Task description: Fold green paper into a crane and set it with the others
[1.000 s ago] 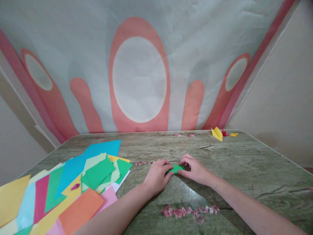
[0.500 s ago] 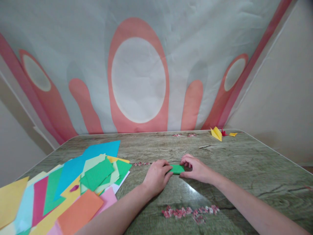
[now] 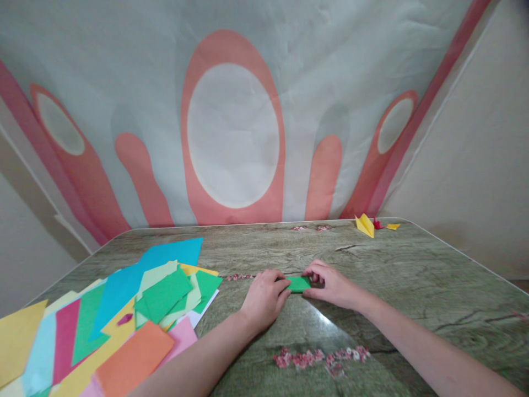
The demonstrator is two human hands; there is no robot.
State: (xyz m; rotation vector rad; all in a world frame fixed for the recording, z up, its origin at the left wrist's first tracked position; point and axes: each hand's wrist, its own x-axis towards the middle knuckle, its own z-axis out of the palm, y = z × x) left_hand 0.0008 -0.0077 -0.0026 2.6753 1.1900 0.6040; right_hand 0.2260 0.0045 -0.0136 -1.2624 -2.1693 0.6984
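A small piece of folded green paper (image 3: 298, 284) lies flat on the wood-patterned table (image 3: 413, 286) between both hands. My left hand (image 3: 266, 295) rests over its left end, fingers bent and closed on that edge. On the opposite side, my right hand (image 3: 328, 284) grips the right edge, with the thumb at the near corner and curled fingers at the far corner. The fingers cover both ends of the paper, so only its middle shows.
Spread across the left side are many coloured paper sheets (image 3: 111, 292), with a small dark pink folded piece (image 3: 124, 319) on top. At the back right edge sit a yellow folded paper plane (image 3: 365, 226), a small red folded piece (image 3: 377, 224) and a flat yellow piece (image 3: 393, 226).
Almost nothing differs. Both hands keep their places at the two ends of the green paper, and the whole view has shifted very slightly.
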